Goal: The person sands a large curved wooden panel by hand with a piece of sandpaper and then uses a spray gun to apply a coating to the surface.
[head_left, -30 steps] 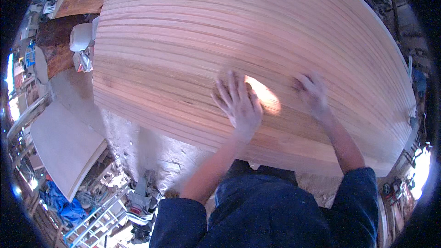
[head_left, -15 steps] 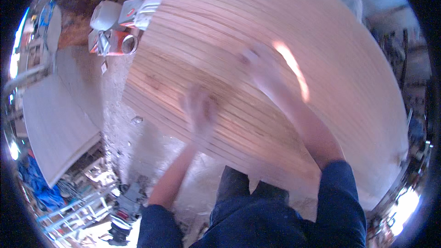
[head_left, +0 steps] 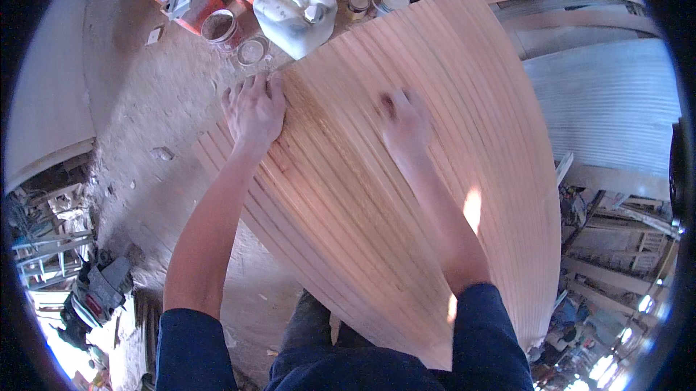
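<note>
A large striped wooden panel (head_left: 341,166), its outer side curved, stretches out in front of me. At its far left end my left hand (head_left: 255,112) is closed over the edge, the fingers bent and slightly apart; their tips are partly hidden. My right hand (head_left: 406,121) is over the middle of the panel, smeared a little by motion, with its fingers curled in. A small dark patch shows at those fingers, but what they hold, if anything, cannot be made out.
Beyond the panel's far end stand a white jerrycan (head_left: 296,14), a red bucket (head_left: 220,31) and several tins. A pale board (head_left: 43,79) lies at the left. Corrugated sheet (head_left: 609,108) is at the right, with scrap timber (head_left: 616,271) nearer me. Dusty ground (head_left: 152,195) shows on the left.
My view has turned, bringing the panel's far end and the jerrycan into fuller sight. My left hand has moved from the panel's surface to its far left edge. The right hand remains over the wood.
</note>
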{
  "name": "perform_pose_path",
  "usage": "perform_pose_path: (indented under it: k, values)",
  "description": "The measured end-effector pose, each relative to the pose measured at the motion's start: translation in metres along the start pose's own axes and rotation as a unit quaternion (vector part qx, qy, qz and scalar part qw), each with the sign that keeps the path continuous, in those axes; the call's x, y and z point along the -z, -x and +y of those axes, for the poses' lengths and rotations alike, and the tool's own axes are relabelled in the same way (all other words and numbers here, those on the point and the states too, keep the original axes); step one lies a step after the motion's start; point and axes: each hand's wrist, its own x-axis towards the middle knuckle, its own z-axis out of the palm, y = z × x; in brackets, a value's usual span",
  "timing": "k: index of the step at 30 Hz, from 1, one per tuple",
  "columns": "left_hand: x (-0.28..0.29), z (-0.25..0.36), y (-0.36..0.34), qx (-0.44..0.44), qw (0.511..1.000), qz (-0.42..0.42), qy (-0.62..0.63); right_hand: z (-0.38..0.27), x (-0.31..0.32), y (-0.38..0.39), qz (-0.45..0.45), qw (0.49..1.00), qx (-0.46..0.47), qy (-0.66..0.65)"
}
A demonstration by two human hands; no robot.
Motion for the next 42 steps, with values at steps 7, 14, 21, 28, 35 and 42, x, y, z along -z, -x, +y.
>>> perform_pose_path:
  k: [7,14,21,28,35,42]
  values:
    - [0.002,-0.003,0.004,0.011,1.000,-0.009,0.007,-0.022,-0.035,-0.062,-0.085,0.993,0.004,-0.083]
    - [0.007,0.017,-0.007,-0.010,1.000,-0.010,0.017,-0.010,-0.023,-0.082,-0.035,0.999,0.031,-0.026]
    - [0.000,-0.013,0.004,0.016,0.999,-0.031,-0.009,-0.009,-0.008,-0.014,-0.115,0.982,-0.091,-0.117]
    - [-0.005,0.015,-0.006,-0.014,1.000,-0.021,-0.014,-0.028,-0.050,-0.110,-0.010,0.997,0.071,-0.027]
    - [-0.007,-0.013,0.003,-0.004,0.999,-0.004,-0.038,0.049,0.019,0.051,-0.050,0.994,0.013,-0.100]
    - [0.000,0.024,-0.003,-0.020,0.999,-0.030,-0.016,-0.021,-0.036,-0.100,-0.020,0.995,0.047,-0.081]
